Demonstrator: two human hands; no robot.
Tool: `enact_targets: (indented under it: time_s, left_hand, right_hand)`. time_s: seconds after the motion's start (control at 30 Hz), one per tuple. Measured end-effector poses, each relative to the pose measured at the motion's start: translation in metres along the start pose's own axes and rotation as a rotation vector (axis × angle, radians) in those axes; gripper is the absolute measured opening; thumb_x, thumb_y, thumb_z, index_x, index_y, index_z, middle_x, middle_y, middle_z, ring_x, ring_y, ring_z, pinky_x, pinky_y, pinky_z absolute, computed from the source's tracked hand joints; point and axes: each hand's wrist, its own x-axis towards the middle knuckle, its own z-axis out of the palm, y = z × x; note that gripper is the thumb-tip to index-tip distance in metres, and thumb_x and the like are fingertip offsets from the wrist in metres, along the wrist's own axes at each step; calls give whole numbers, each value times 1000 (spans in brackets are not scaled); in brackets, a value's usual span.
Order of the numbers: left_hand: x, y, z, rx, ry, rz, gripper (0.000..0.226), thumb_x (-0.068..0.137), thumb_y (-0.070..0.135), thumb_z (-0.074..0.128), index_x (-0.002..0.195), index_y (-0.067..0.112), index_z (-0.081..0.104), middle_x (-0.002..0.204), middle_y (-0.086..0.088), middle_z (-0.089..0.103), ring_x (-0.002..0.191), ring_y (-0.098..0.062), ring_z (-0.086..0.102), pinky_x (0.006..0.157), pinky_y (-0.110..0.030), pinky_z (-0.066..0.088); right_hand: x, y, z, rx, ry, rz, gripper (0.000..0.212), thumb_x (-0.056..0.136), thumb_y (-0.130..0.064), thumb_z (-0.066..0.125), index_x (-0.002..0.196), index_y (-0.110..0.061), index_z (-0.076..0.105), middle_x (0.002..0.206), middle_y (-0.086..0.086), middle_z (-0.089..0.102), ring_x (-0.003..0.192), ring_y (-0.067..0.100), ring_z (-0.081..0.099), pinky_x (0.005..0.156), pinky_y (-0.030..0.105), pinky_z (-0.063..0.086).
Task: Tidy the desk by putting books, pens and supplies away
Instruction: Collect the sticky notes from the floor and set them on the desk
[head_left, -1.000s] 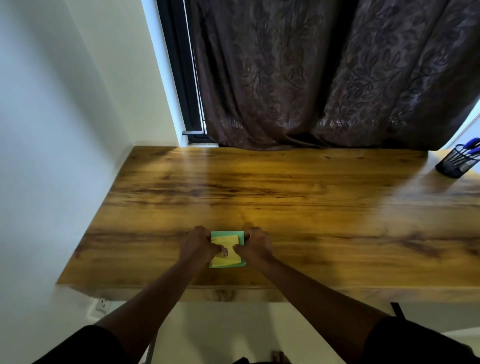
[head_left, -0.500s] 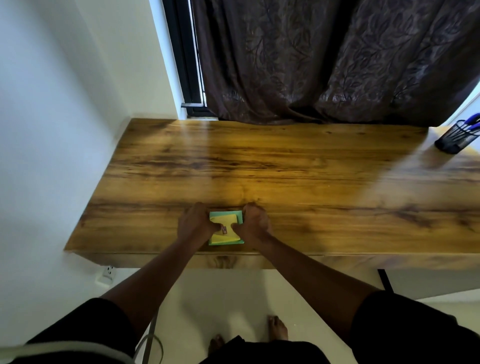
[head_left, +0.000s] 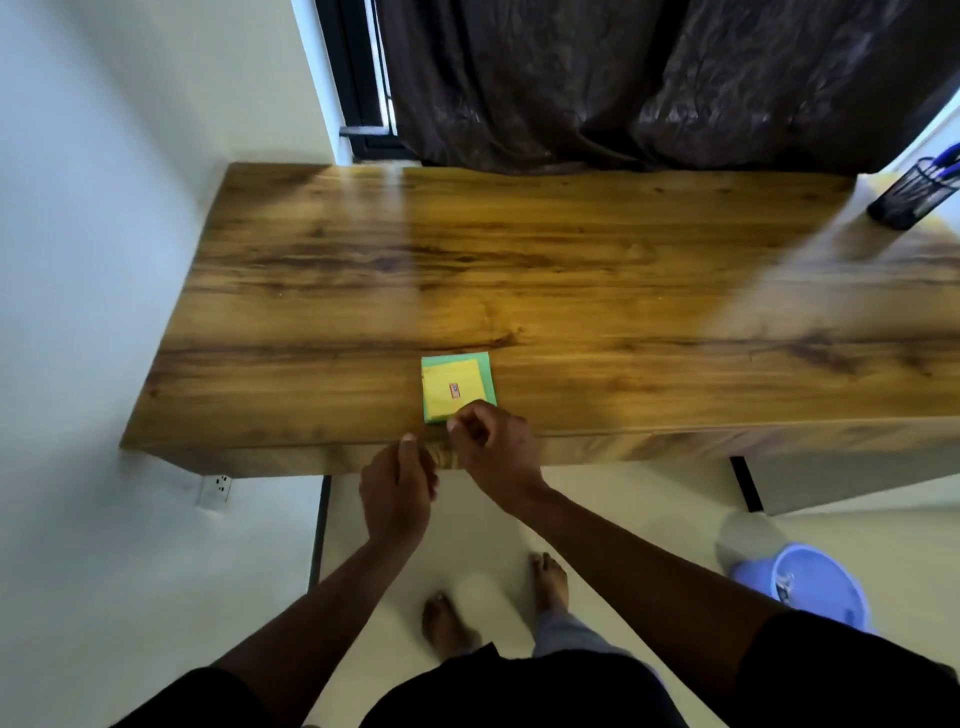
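A small stack of sticky notes, yellow pad on a green one with a tiny red label, lies near the front edge of the wooden desk. My right hand hovers at the stack's near corner, fingers loosely curled, holding nothing. My left hand is off the desk, in front of its edge, fingers relaxed and holding nothing. A black mesh pen holder with blue pens stands at the far right of the desk.
A dark curtain hangs behind the desk. A white wall runs along the left, with a socket low down. On the floor at the right sits a blue bucket. My bare feet are below the desk edge.
Both hands have let go of the sticky note stack and pulled back toward me. The stack stays on the desk. My head has tilted down, showing the floor.
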Motion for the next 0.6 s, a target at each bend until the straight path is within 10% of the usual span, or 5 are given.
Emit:
enact_targets:
  time_s: [0.2, 0.33, 0.6]
  left_hand:
    - [11, -52, 7, -569, -199, -1093, 48, 103, 37, 33, 106, 0, 63, 105, -20, 67, 90, -34, 64, 82, -46, 54]
    - [31, -62, 3, -843, -70, -1124, 64, 106, 49, 23, 145, 6, 48, 154, -21, 46, 144, -35, 44, 113, -50, 40]
    - [52, -52, 1, -1103, 109, -1129, 71, 101, 61, 27, 147, 9, 43, 152, -20, 46, 144, -34, 40, 121, -51, 29]
  right_hand:
    - [-33, 51, 22, 255, -304, 482, 14, 93, -21, 63, 89, -12, 74, 78, 6, 76, 62, 20, 72, 63, 41, 61]
    - [-23, 83, 29, 670, -188, 959, 13, 100, -12, 54, 108, -4, 60, 99, 20, 67, 72, 34, 67, 69, 46, 60]
    - [-1, 92, 30, 1132, 294, 1249, 20, 103, -12, 46, 118, -3, 56, 124, 23, 60, 103, 42, 61, 103, 53, 51]
